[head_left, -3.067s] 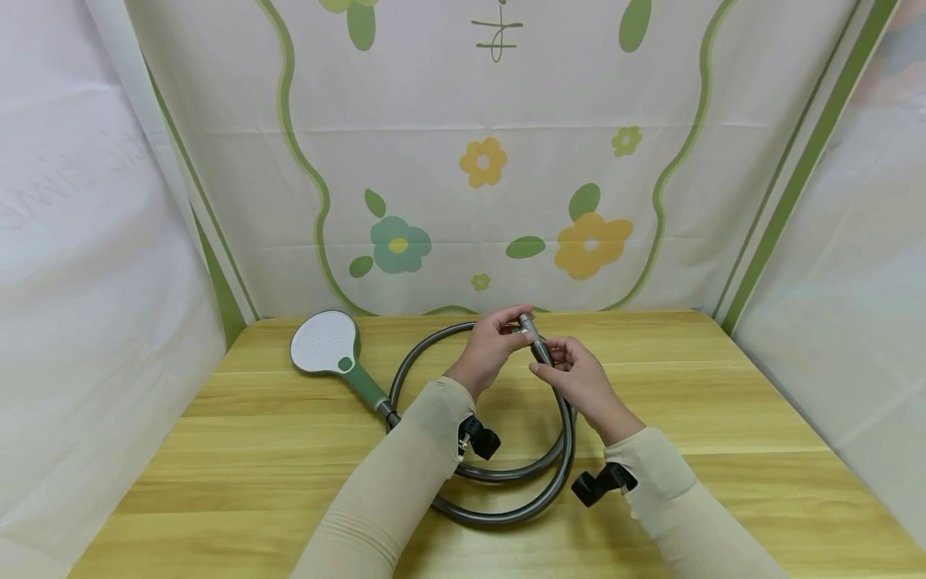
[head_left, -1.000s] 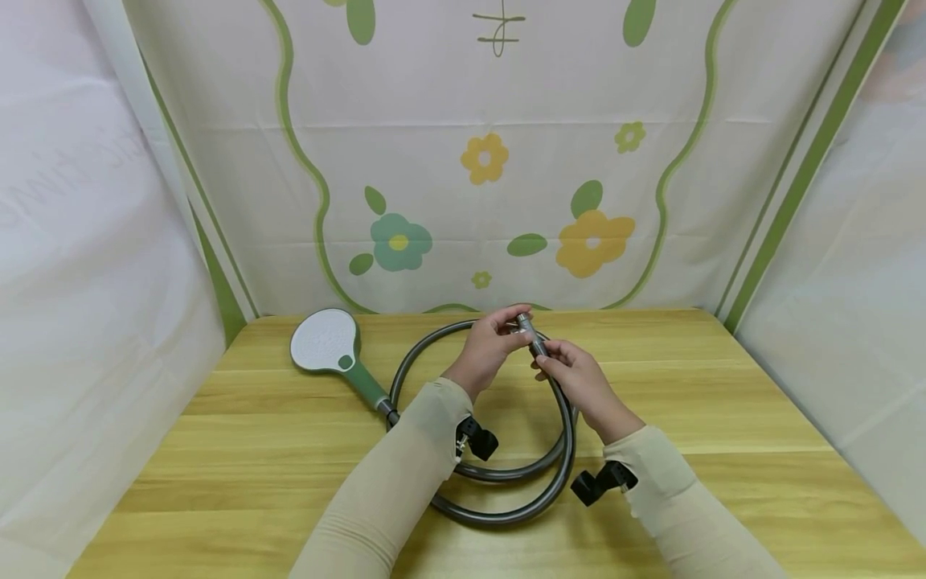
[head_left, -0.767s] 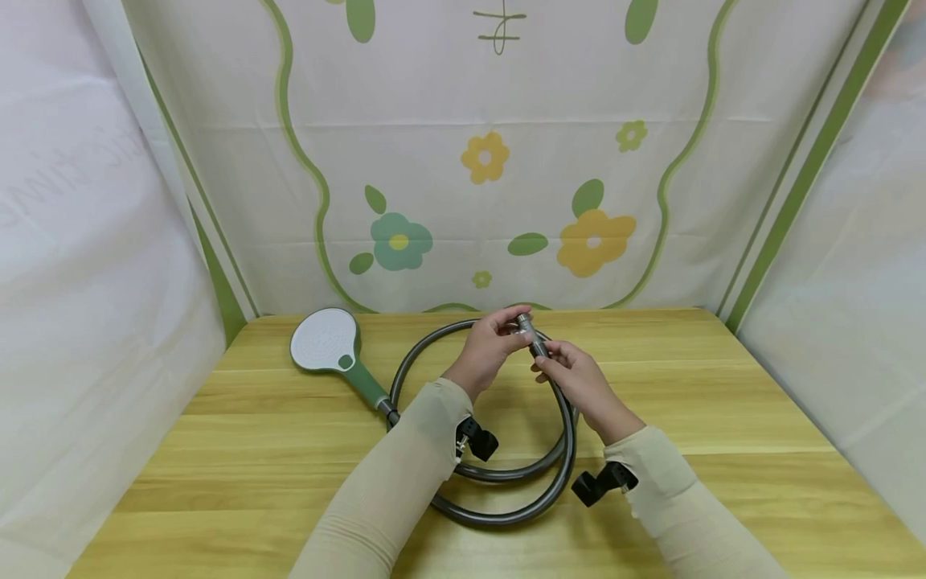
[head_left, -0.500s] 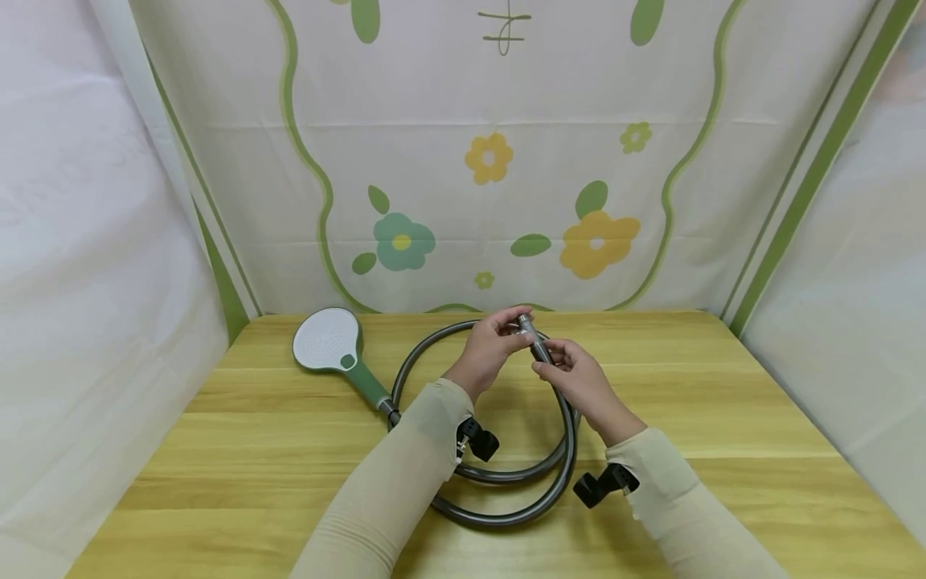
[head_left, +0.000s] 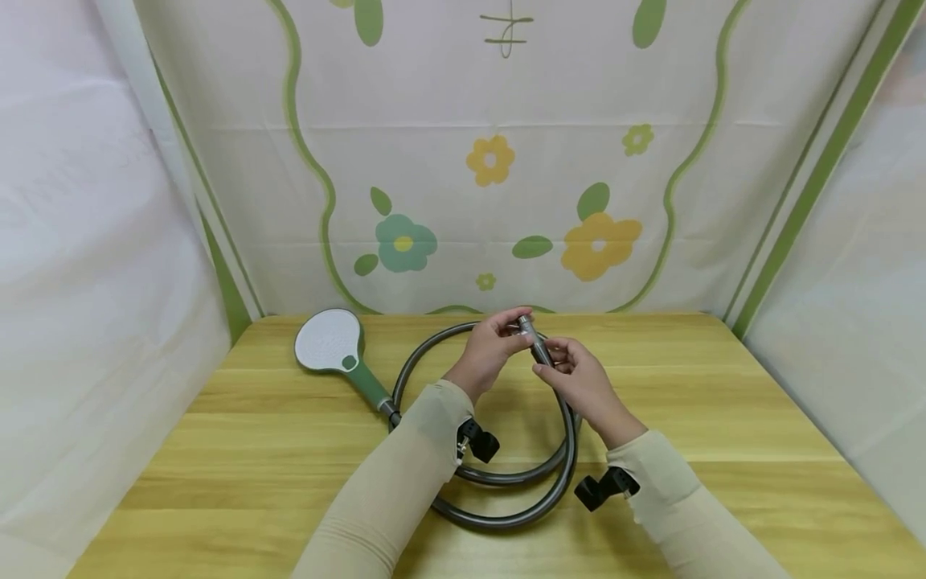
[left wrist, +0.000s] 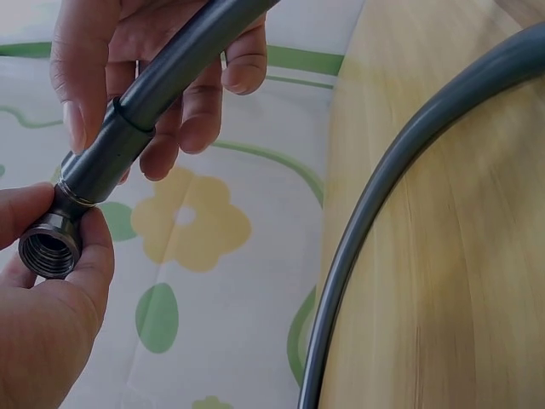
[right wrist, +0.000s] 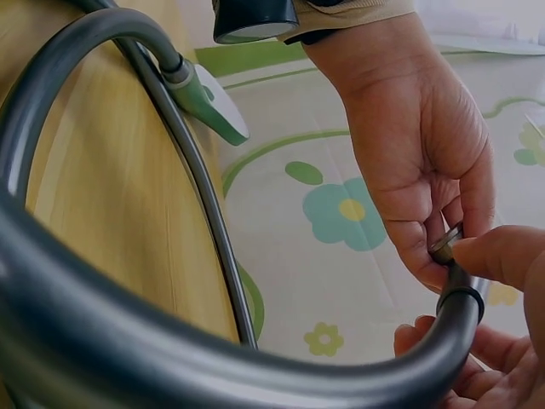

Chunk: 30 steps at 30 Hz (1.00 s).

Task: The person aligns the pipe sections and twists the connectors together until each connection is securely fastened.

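A dark grey shower hose (head_left: 499,520) lies looped on the table, its free end raised at the back. My left hand (head_left: 483,354) pinches the threaded metal nut (left wrist: 51,244) at that end between thumb and fingers; the nut's open mouth shows in the left wrist view. Just below, my right hand (head_left: 587,396) holds the hose's end sleeve (left wrist: 106,158), thumb on one side and fingers behind. The hose's other end meets the green handle of a shower head (head_left: 329,341), lying with its white spray face up at the back left.
The wooden table (head_left: 723,418) carries the hose and shower head. White flowered cloth (head_left: 434,96) stands behind it and along both sides. A black wrist camera (head_left: 479,441) sits on the left sleeve, and another camera (head_left: 604,486) on the right.
The right thumb and fingers have shifted slightly across the sleeve, the thumb now lower than a second ago. The left hand keeps its pinch on the nut. The head view has tilted a little.
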Available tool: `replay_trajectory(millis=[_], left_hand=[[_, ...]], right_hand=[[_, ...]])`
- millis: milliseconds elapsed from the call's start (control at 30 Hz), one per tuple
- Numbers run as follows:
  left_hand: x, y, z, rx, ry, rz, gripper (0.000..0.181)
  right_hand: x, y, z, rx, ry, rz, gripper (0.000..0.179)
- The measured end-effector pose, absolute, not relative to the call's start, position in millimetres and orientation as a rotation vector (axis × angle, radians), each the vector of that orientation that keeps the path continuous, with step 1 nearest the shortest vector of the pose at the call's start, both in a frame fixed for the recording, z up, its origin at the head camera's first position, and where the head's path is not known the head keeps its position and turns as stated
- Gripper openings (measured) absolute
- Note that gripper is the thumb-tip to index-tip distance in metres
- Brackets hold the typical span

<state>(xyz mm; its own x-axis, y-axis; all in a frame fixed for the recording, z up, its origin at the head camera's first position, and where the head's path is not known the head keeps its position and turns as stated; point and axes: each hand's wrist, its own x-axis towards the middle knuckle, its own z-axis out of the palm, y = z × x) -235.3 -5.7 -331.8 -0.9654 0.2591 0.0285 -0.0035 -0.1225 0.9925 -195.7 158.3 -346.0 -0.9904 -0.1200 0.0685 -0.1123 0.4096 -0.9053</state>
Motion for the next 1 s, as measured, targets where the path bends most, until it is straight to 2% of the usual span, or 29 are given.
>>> replay_trajectory(millis=[633,1000], left_hand=[[-233.3,-8.6,-332.0,0.283,1.95,2.226,0.042],[-235.0,-7.7,-332.4,0.301,1.953,2.221,0.042]], right_hand=[[-194.0,155.0,-344.6,-0.234,2.671,-1.633,0.055],[-194.4,156.0,-347.6,-0.237,2.721,-1.648,0.046]])
